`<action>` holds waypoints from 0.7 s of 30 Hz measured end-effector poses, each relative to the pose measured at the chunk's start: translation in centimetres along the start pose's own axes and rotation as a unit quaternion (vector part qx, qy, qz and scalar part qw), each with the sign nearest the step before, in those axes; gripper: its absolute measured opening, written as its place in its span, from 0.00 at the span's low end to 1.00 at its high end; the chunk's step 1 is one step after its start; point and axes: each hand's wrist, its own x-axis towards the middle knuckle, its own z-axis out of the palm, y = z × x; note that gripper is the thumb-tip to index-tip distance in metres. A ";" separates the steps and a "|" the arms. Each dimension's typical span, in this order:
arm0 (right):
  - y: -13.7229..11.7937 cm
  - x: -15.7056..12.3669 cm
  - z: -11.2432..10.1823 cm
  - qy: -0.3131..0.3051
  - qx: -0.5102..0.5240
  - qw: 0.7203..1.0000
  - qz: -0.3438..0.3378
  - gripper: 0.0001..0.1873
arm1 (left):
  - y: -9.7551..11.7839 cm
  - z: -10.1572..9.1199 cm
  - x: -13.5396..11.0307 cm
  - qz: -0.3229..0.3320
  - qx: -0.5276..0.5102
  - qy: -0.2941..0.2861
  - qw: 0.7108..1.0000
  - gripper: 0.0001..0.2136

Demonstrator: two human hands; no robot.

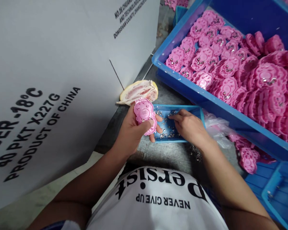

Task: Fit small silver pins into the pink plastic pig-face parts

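My left hand (132,127) is closed around a pink molded plastic piece (144,110), with the thumb across its lower part. The piece has a wavy outline, raised dots and a few short lines. Just right of it, my right hand (188,124) reaches into a small blue tray (182,139) of tiny shiny metal parts (166,135). Its index finger and thumb come together low over the tray's floor. Whatever may lie between those fingertips is too small to make out.
A large blue bin (220,103) at the right holds many pink pieces (203,59) with metal bits. A cut pomelo-like fruit rind (140,91) lies behind my left hand. A white printed box (62,64) walls the left side. Clear plastic bag (217,126) sits beside the tray.
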 end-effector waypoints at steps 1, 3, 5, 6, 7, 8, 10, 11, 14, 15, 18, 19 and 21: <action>0.1 -0.1 -0.1 0.004 0.007 1.000 0.000 0.24 | 0.0 0.0 0.0 0.001 0.001 0.001 1.000 0.20; 0.3 -0.3 -0.4 0.015 0.018 1.000 0.011 0.23 | 0.1 -0.1 -0.1 0.003 0.005 0.006 1.000 0.20; 0.5 -0.4 -0.7 0.021 0.020 0.999 0.028 0.22 | 0.1 -0.1 -0.1 0.003 0.007 0.009 1.000 0.19; 0.6 -0.5 -0.8 0.021 0.019 0.999 0.038 0.22 | 0.1 -0.1 -0.1 0.003 0.007 0.010 1.000 0.19; 0.7 -0.5 -0.8 0.017 0.016 0.999 0.046 0.22 | 0.1 -0.1 0.0 0.002 0.006 0.010 1.000 0.18; 0.7 -0.4 -0.8 0.010 0.011 0.999 0.052 0.22 | 0.0 -0.1 0.0 0.000 0.004 0.010 1.000 0.19; 0.7 -0.4 -0.6 -0.002 -0.002 0.998 0.057 0.22 | 0.0 -0.1 0.0 -0.002 -0.001 0.010 1.000 0.19; 0.6 -0.3 -0.4 -0.005 -0.010 0.998 0.057 0.23 | -0.1 -0.2 0.1 -0.002 -0.003 0.009 1.000 0.19; 0.5 -0.3 -0.1 -0.009 -0.030 0.998 0.049 0.25 | -0.2 -0.2 0.1 0.001 -0.004 0.006 1.000 0.19; 0.5 -0.3 0.0 -0.010 -0.033 0.998 0.044 0.25 | -0.2 -0.3 0.2 0.002 -0.003 0.004 1.000 0.19; 0.7 -0.5 0.0 0.005 -0.023 0.999 0.027 0.24 | -0.3 -0.3 0.3 0.004 -0.003 0.000 1.000 0.19; 0.8 -0.6 0.0 0.014 -0.017 0.999 0.024 0.24 | -0.3 -0.3 0.3 0.004 -0.003 -0.001 1.000 0.18; 1.0 -0.8 -0.2 0.030 -0.005 0.999 0.028 0.23 | -0.3 -0.3 0.4 0.003 -0.003 -0.001 1.000 0.18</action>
